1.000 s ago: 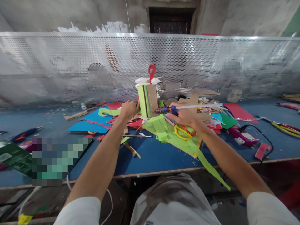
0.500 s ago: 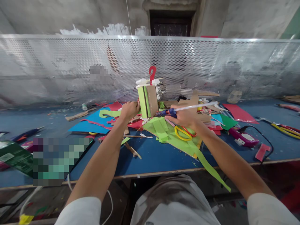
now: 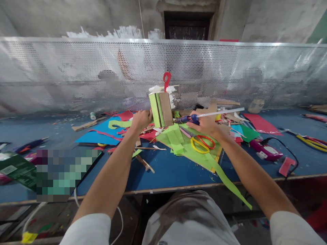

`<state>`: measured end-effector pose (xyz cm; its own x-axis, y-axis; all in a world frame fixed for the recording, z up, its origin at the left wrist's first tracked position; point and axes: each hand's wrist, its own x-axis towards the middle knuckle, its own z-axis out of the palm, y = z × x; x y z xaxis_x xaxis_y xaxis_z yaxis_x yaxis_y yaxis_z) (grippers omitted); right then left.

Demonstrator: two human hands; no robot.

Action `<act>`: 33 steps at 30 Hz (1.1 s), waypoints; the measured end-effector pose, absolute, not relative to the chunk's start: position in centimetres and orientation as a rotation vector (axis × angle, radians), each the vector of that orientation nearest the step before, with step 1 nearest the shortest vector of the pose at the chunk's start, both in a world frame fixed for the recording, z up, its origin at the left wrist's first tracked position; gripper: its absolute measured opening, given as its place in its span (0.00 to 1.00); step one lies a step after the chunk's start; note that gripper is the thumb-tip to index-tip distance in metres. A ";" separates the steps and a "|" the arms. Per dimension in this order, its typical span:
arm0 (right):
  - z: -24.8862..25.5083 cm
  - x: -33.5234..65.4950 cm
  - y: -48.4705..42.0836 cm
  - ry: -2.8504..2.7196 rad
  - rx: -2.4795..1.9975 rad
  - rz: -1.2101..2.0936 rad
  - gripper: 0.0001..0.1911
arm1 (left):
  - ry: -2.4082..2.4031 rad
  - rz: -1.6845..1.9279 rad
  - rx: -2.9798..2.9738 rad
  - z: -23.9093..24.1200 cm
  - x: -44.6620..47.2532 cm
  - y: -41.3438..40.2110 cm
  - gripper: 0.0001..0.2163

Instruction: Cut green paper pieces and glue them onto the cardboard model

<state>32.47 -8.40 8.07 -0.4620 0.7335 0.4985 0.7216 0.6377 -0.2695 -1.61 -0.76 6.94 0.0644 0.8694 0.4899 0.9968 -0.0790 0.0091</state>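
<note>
My left hand (image 3: 142, 119) is closed at the left side of a small cardboard box model (image 3: 166, 108), its fingertips partly hidden behind the edge. The model has green and dark stripes on one face, a bare brown face, white fluffy bits on top and a red hook-shaped piece (image 3: 167, 80) sticking up. It leans slightly. My right hand (image 3: 205, 123) is wrapped round a blue hot glue gun (image 3: 187, 118), with a clear glue stick (image 3: 224, 112) jutting from its back. The gun's nozzle points at the model's lower right. Scissors with yellow and red handles (image 3: 200, 147) lie below this hand on green paper (image 3: 176, 141).
A blue table (image 3: 114, 180) carries blue paper (image 3: 98, 136), red paper (image 3: 260, 123) and many scraps. At the right are a purple device with a black cable (image 3: 267, 150) and yellow-and-red-handled pliers (image 3: 311, 141). A perforated metal screen (image 3: 76, 75) stands behind.
My right hand has drawn the glue gun slightly to the right, away from the model, uncovering more of the scissors. My left hand stays at the model, which tilts a little more.
</note>
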 end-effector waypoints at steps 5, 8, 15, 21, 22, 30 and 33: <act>7.9 31.7 -8.7 -2.321 -1.015 0.093 0.18 | -1.854 -0.526 -2.008 6.8 -1.6 -0.6 0.31; 7.7 31.0 -8.9 -2.334 -1.034 0.063 0.17 | -1.831 -0.530 -2.020 6.8 -1.5 -0.5 0.33; 7.8 31.7 -8.3 -2.299 -1.063 -0.034 0.19 | -1.851 -0.555 -2.013 6.8 -1.5 -0.5 0.34; 8.3 32.2 -8.4 -2.278 -1.104 -0.015 0.21 | -1.859 -0.561 -1.997 6.8 -1.5 -0.5 0.33; 8.3 32.2 -8.5 -2.275 -1.099 -0.016 0.21 | -1.857 -0.560 -1.997 6.8 -1.5 -0.5 0.33; 8.0 32.3 -8.2 -2.261 -1.132 -0.022 0.21 | -1.863 -0.559 -2.006 7.0 -1.4 -0.7 0.32; 8.1 32.4 -8.2 -2.249 -1.152 -0.039 0.21 | -1.848 -0.552 -2.022 7.1 -1.3 -0.8 0.32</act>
<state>32.36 -8.22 8.07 -0.4398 0.7281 0.5258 0.7457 0.6223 -0.2380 -1.26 -0.83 7.10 0.0758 0.8614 0.5023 0.9958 -0.0917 0.0070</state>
